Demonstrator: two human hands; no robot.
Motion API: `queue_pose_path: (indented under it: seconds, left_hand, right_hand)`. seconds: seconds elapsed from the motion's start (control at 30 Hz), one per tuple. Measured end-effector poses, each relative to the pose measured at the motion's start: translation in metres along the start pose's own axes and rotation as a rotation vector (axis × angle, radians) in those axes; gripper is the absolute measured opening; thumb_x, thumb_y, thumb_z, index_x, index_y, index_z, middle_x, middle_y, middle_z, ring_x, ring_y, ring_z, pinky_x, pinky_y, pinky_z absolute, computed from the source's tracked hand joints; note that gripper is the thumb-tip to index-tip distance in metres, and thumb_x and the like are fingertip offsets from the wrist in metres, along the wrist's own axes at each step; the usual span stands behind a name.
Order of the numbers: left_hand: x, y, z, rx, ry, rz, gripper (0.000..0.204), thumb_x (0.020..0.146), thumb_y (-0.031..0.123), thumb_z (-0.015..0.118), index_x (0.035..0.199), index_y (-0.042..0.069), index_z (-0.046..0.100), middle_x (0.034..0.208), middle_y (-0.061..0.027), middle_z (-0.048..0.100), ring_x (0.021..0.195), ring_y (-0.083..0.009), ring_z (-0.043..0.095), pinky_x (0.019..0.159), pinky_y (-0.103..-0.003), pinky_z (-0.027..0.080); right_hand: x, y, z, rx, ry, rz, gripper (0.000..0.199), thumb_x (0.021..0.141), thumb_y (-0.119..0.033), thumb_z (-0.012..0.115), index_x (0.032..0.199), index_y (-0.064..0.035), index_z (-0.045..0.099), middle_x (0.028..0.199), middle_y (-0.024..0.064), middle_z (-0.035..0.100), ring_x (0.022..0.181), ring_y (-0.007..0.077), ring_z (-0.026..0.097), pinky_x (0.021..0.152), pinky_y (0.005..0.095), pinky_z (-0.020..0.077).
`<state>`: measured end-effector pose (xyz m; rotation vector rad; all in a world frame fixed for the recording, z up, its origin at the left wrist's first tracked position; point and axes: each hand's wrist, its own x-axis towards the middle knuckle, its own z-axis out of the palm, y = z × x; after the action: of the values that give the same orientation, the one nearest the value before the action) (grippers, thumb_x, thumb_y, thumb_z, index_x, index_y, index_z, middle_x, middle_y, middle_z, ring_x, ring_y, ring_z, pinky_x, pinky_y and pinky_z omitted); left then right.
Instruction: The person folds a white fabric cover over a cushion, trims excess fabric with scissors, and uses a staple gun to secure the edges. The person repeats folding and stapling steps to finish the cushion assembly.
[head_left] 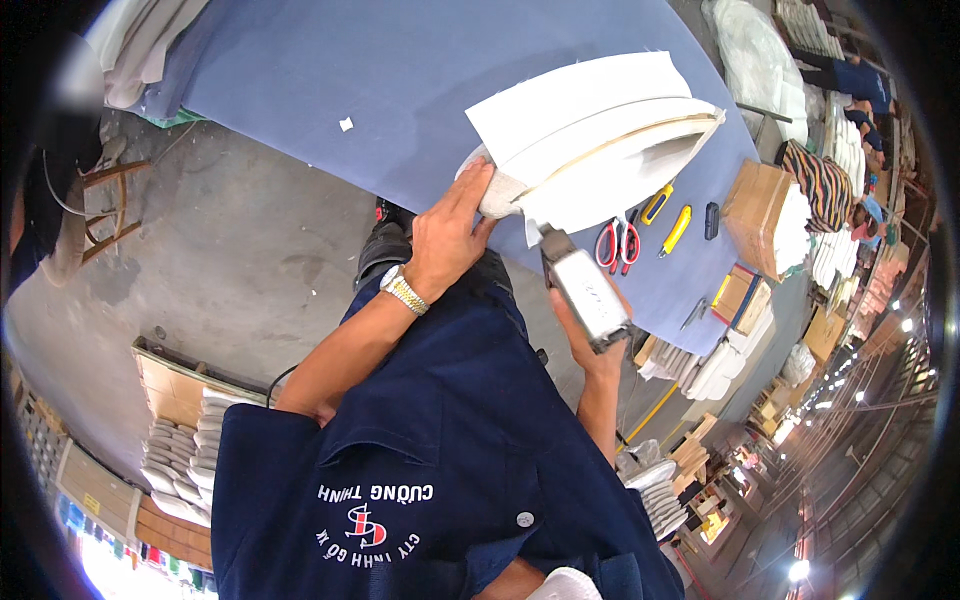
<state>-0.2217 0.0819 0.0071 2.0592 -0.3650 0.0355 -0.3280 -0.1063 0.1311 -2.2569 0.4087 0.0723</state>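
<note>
A curved padded cushion [560, 160], covered in white fabric, lies tilted at the near edge of the blue-topped table, its hollow underside facing right. A loose flap of white fabric [580, 100] stands out along its far side. My left hand [450, 235], a metal watch on its wrist, grips the cushion's near left end. In my right hand [575, 325] is a staple gun [588, 295] with a pale body and dark ends, slightly blurred. Its nose is just short of the cushion's near edge; I cannot tell whether they touch.
Right of the cushion lie red-handled scissors [618, 243], two yellow utility knives [675, 230] and a small black object [711, 221]. A white scrap [346, 124] rests on the blue table [300, 70]. A cardboard box [752, 215] and stacked cushions stand beyond the right edge.
</note>
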Motion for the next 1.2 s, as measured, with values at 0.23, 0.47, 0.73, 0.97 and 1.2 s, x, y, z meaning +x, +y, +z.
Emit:
queue_pose_path:
  seconds: [0.23, 0.47, 0.73, 0.97, 1.2]
  left_hand:
    - [-0.005, 0.011, 0.009, 0.026, 0.029, -0.083, 0.074, 0.078, 0.012, 0.087, 0.145, 0.009, 0.056, 0.144, -0.0157, 0.063, 0.129, -0.0315, 0.063, 0.102, -0.039, 0.057]
    - [-0.019, 0.024, 0.022, 0.130, 0.000, -0.128, 0.075, 0.077, 0.013, 0.088, 0.145, 0.009, 0.057, 0.145, -0.0167, 0.062, 0.131, -0.0326, 0.062, 0.104, -0.041, 0.056]
    - [-0.008, 0.063, 0.020, 0.231, -0.078, -0.192, 0.073, 0.076, 0.008, 0.085, 0.144, 0.007, 0.058, 0.146, -0.0178, 0.061, 0.132, -0.0340, 0.061, 0.107, -0.042, 0.052]
    - [0.026, 0.089, 0.012, 0.217, -0.015, -0.124, 0.066, 0.077, 0.001, 0.082, 0.139, 0.012, 0.065, 0.145, -0.0120, 0.063, 0.135, -0.0312, 0.059, 0.109, -0.042, 0.051]
    - [0.024, 0.076, 0.026, 0.309, -0.011, 0.043, 0.071, 0.078, -0.005, 0.078, 0.144, 0.014, 0.061, 0.161, -0.0141, 0.046, 0.150, -0.0389, 0.040, 0.119, -0.047, 0.042]
  right_hand:
    - [-0.027, 0.122, -0.047, 0.171, 0.251, 0.474, 0.052, 0.084, -0.021, 0.089, 0.122, 0.0051, 0.066, 0.095, 0.0103, 0.073, 0.076, 0.0158, 0.067, 0.061, 0.0287, 0.0540]
    - [-0.021, 0.314, -0.105, -0.240, 0.444, 0.442, 0.068, 0.082, -0.021, 0.086, 0.137, 0.0071, 0.055, 0.130, 0.0284, 0.059, 0.120, 0.0395, 0.057, 0.105, 0.0472, 0.0444]
    - [0.001, 0.381, -0.091, -0.317, 0.500, 0.357, 0.057, 0.086, -0.019, 0.079, 0.136, 0.0017, 0.061, 0.131, 0.0251, 0.060, 0.121, 0.0395, 0.059, 0.105, 0.0465, 0.0466]
    - [0.067, 0.329, -0.117, 0.142, 0.385, 0.258, 0.033, 0.098, -0.021, 0.071, 0.125, -0.0029, 0.070, 0.126, 0.0133, 0.066, 0.108, 0.0242, 0.066, 0.094, 0.0366, 0.0538]
    - [0.164, 0.282, -0.130, 0.593, 0.382, 0.236, 0.049, 0.109, -0.035, 0.056, 0.143, 0.0006, 0.056, 0.140, 0.0166, 0.061, 0.128, 0.0286, 0.060, 0.110, 0.0409, 0.0457]
